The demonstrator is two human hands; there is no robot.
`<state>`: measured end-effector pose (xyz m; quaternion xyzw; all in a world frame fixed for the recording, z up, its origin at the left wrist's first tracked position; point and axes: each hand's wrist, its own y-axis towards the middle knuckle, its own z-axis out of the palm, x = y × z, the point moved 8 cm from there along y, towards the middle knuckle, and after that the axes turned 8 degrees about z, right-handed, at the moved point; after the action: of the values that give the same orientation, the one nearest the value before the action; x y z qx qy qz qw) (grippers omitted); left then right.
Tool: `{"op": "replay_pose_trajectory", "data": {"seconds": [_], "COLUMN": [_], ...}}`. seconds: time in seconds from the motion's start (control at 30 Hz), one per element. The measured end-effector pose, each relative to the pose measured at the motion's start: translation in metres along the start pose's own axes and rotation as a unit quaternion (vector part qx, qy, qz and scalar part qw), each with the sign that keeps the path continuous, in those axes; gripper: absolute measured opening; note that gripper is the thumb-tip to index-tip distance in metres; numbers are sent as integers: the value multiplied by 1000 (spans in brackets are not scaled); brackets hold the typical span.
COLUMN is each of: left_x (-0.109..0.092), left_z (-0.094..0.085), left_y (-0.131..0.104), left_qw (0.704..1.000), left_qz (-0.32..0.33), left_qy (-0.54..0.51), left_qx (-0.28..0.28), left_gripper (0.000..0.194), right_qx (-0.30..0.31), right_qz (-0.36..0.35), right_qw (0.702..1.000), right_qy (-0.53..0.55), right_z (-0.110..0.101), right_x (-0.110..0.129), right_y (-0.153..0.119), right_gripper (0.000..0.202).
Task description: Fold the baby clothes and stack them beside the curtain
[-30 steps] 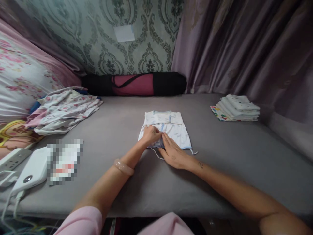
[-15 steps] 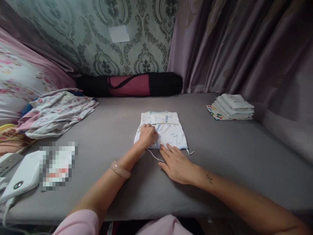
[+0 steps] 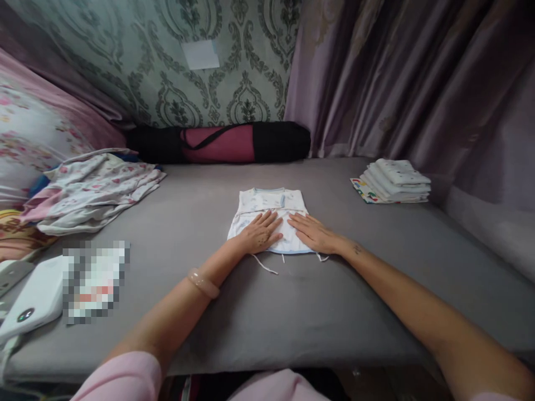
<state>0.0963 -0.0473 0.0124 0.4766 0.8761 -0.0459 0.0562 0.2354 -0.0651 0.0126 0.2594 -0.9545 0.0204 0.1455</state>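
Observation:
A small white baby shirt (image 3: 271, 199) with light blue trim and a faint print lies folded in front of me on the grey bed sheet (image 3: 200, 211). Its sleeves are laid across the upper part, and thin white ties (image 3: 266, 265) hang out below the hem. My left hand (image 3: 262, 231) rests flat on the left half of the shirt, fingers spread. On the right half, my right hand (image 3: 312, 233) presses flat too, fingers stretched out. Both hands cover parts of the lower fabric.
A stack of folded cloths (image 3: 395, 181) sits at the right. Rumpled printed clothes (image 3: 100, 186) lie at the left, above a white power bank (image 3: 39, 295) and a blurred packet (image 3: 98, 281). A long black and maroon bag (image 3: 221, 143) lies against the wall.
My left hand has opened from a closed grip and now lies flat on the shirt. My right hand has moved up from the hem onto the right half.

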Motion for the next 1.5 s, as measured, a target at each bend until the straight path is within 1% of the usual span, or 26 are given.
{"op": "replay_pose_trajectory", "data": {"seconds": [0.1,0.23,0.27,0.33,0.4,0.47,0.53,0.57,0.63,0.73,0.87,0.9,0.97,1.07,1.1,1.13,1.2,1.3,1.4,1.5], "left_x": [5,4,2,-4,-15,-26,-34,-37,-43,-47,-52,-52,-55,-64,-65,-64,-53,-26,2,17], "left_z": [0,-3,-5,-13,-27,-38,-44,-44,-41,-37,-38,-39,-41,-43,-44,-46,-51,-58,-58,-54], "left_y": [-8,-19,-24,-36,-53,-70,-84,-89,-94,-94,-84,-82,-78,-79,-82,-86,-96,-114,-129,-136], "left_qw": [999,999,999,999,996,990,987,987,987,988,993,993,992,986,983,981,980,984,991,993], "left_qz": [24,34,35,43,66,92,106,108,109,101,81,73,76,130,144,150,141,101,72,71], "left_qy": [-18,-17,-13,-6,-12,-31,-48,-55,-71,-84,-29,-17,-17,-59,-73,-83,-91,-68,-27,-10], "left_qx": [13,20,16,-14,-61,-98,-112,-110,-96,-84,-86,-89,-95,-91,-92,-96,-111,-126,-114,-96], "left_gripper": [66,65,63,59,52,45,36,33,29,29,36,37,35,33,33,33,32,37,43,45], "right_qx": [25,46,46,41,13,-41,-89,-97,-81,-29,20,31,45,36,24,8,-24,-47,-37,-29], "right_qz": [12,10,11,20,46,93,143,163,188,207,237,233,196,117,106,104,104,73,40,22], "right_qw": [1000,999,999,999,998,994,985,982,979,978,971,972,979,987,988,988,989,995,998,996], "right_qy": [-2,8,12,27,43,43,20,8,-7,-14,-21,-6,40,100,110,114,102,45,-30,-76], "right_z": [1,-4,-6,-11,-18,-27,-35,-36,-37,-36,-41,-42,-44,-50,-53,-56,-62,-64,-54,-42], "right_x": [3,16,21,29,35,34,31,30,29,32,38,41,49,61,60,57,47,34,22,16], "right_y": [-21,-47,-53,-65,-76,-86,-95,-98,-100,-94,-78,-73,-64,-57,-58,-60,-65,-74,-77,-75], "right_gripper": [51,50,50,50,47,42,32,26,19,18,18,19,22,26,27,27,29,33,42,46]}}
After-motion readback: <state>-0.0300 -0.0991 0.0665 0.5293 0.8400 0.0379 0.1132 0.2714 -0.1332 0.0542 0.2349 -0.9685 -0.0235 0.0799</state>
